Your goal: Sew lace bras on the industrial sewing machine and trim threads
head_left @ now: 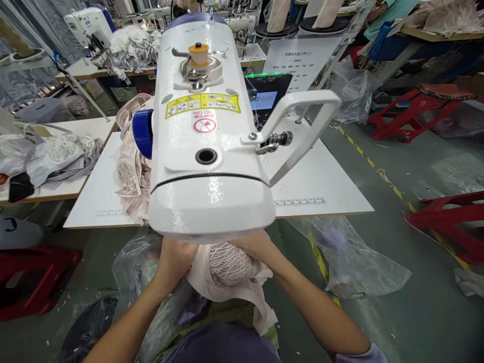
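Observation:
A beige bra (pixel 230 264) with a lace-covered cup hangs over my lap, below the front of a white sewing machine (pixel 212 201). At its left edge, my left hand (pixel 177 257) is closed on the fabric. My right hand (pixel 253 244) grips the bra from the right side, near the top of the cup. The machine's head covers most of my fingertips, and the needle area is out of sight. More beige lace pieces (pixel 134 166) lie piled on the white table (pixel 313 171), left of the machine.
A thread stand with cones (pixel 278 17) and a small lit screen (pixel 266 96) are behind the machine. White garments (pixel 60 154) cover a side table at left. Clear plastic bags (pixel 351 257) lie on the floor, with red stools (pixel 427 108) to the right.

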Available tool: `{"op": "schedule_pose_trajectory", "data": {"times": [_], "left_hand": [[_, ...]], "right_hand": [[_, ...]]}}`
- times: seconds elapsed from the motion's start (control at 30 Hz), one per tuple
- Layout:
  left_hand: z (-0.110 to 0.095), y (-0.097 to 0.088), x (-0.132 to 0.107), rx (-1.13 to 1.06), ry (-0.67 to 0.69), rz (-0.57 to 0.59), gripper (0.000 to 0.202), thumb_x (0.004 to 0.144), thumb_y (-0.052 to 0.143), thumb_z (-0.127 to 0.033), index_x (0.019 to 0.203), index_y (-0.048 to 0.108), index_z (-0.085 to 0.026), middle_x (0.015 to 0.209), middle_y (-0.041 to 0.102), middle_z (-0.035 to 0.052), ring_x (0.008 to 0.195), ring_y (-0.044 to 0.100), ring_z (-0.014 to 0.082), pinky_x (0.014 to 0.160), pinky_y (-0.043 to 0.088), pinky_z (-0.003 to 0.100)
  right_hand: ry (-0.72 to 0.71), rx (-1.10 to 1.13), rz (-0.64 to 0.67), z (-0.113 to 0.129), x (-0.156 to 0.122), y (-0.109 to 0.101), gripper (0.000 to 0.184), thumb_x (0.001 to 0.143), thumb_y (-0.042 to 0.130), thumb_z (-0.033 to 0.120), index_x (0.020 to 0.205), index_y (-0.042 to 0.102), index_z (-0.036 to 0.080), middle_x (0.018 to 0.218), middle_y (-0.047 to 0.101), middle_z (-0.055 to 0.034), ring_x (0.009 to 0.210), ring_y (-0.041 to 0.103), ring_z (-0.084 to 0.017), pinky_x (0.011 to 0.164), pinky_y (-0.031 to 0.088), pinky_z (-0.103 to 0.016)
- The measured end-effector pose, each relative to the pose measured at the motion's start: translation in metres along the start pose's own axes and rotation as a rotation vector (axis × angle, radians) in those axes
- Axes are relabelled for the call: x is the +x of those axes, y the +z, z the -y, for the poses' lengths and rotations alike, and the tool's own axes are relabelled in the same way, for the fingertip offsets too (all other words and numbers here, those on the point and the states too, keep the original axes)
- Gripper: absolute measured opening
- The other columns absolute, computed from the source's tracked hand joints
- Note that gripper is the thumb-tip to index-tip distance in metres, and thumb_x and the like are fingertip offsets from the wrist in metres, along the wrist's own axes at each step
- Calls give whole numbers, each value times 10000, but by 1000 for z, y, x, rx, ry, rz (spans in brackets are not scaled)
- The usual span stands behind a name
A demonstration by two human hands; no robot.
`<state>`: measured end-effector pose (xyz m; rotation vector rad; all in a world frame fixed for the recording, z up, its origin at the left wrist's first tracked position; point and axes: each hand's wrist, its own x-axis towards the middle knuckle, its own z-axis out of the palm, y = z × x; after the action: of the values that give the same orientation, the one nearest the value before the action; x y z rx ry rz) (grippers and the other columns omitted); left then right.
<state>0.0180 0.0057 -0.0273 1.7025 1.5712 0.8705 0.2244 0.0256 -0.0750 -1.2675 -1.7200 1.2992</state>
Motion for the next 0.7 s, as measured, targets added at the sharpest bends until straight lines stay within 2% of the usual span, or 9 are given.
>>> {"op": "schedule_pose_trajectory", "data": {"times": [0.13, 0.23, 0.3, 0.37, 0.47, 0.53, 0.6, 0.7], "left_hand": [[0, 0, 0, 18, -8, 11, 195, 824, 526, -254, 688, 659, -211, 543, 618, 22, 731, 610, 232, 772, 507, 330], [0, 0, -2, 49, -15, 8, 206, 811, 517, -243, 644, 634, -213, 502, 579, 12, 672, 581, 217, 715, 496, 312], [1, -1, -3, 93, -28, 5, 237, 809, 519, -254, 584, 585, -215, 453, 512, -5, 613, 538, 197, 658, 473, 290], [2, -4, -4, 147, -33, 4, 283, 809, 521, -273, 531, 515, -219, 423, 440, -22, 563, 481, 172, 602, 432, 269], [4, -9, -3, 204, -12, -5, 345, 801, 515, -288, 486, 390, -225, 419, 353, -42, 520, 389, 135, 552, 364, 248], [5, -11, -4, 226, -3, -9, 402, 806, 505, -301, 476, 289, -228, 418, 282, -53, 491, 317, 114, 531, 321, 243], [6, -12, -5, 248, -21, -7, 465, 823, 501, -329, 485, 198, -231, 416, 211, -62, 461, 242, 97, 500, 264, 247], [8, -13, -7, 279, -50, -2, 493, 842, 505, -356, 497, 174, -234, 419, 182, -66, 448, 207, 94, 474, 200, 253]], "right_hand": [[41, 97, 9, -2, 2, -2, 381, 795, 732, 623, 844, 727, 246, 714, 664, -27, 842, 661, -278, 768, 566, -389], [62, 153, -14, -7, 1, 1, 421, 780, 740, 638, 931, 735, 245, 807, 710, -46, 936, 672, -308, 868, 563, -438], [88, 207, -28, -15, -3, 5, 522, 774, 721, 680, 1050, 718, 238, 947, 734, -71, 1032, 662, -329, 947, 537, -472], [108, 289, -14, -27, -12, 12, 705, 761, 681, 753, 1222, 650, 220, 1169, 705, -112, 1162, 621, -347, 1036, 486, -504], [111, 418, 130, -44, -32, 25, 937, 732, 617, 842, 1408, 511, 201, 1436, 556, -158, 1339, 506, -356, 1146, 379, -524], [116, 493, 278, -52, -46, 32, 937, 711, 648, 832, 1397, 530, 205, 1417, 571, -157, 1332, 514, -350, 1156, 365, -518], [137, 565, 398, -56, -58, 38, 824, 693, 749, 743, 1305, 610, 209, 1264, 663, -131, 1212, 597, -327, 1119, 410, -493], [221, 663, 403, -62, -71, 43, 642, 696, 835, 602, 1170, 668, 202, 917, 699, -38, 883, 659, -225, 955, 517, -399]]}}
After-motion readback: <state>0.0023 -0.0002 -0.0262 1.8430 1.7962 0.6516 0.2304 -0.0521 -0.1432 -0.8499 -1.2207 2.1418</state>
